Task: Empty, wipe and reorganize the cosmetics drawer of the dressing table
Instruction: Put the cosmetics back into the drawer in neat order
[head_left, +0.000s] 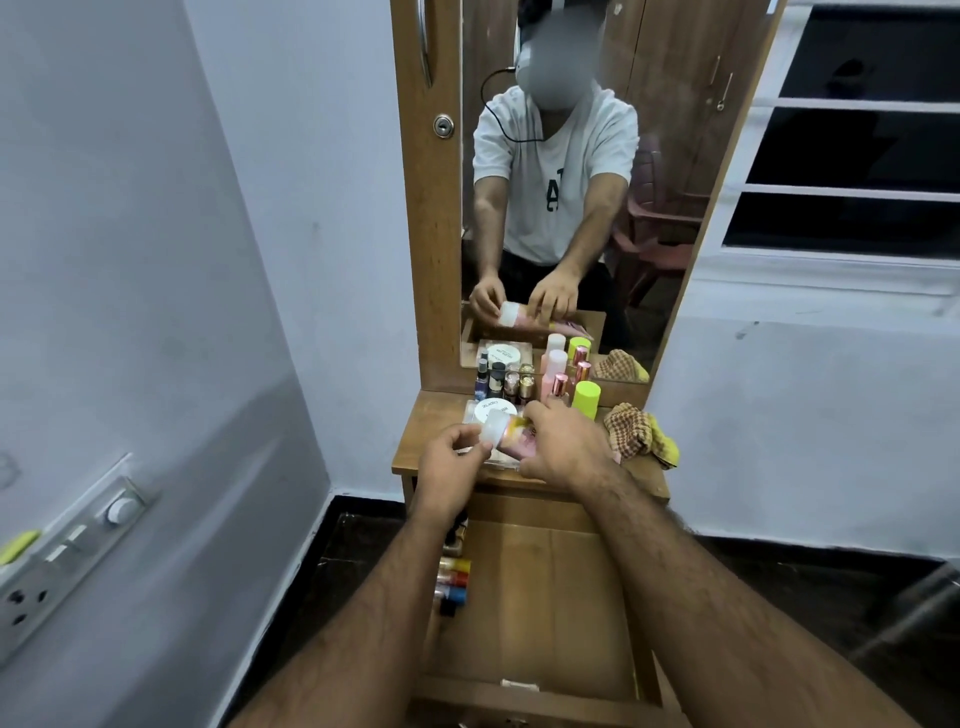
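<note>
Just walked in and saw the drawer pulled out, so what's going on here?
A person is sorting cosmetics at the dressing table. Both hands, left hand and right hand, hold a pink tube above the tabletop. Bottles and a checked cloth sit on top; the open drawer holds a few small bottles.

On the table (415, 457), bottles (558, 387) are ranged at the back against the mirror (670, 171), with a jar (493, 410) before them on the left and a cloth (641, 431) laid at the right edge. A tube (506, 434) is held above the middle of the table between the left hand (449, 460) and the right hand (563, 447). Below and in front, the drawer (550, 587) is pulled open, and small bottles (453, 584) are lined along its left side.
</note>
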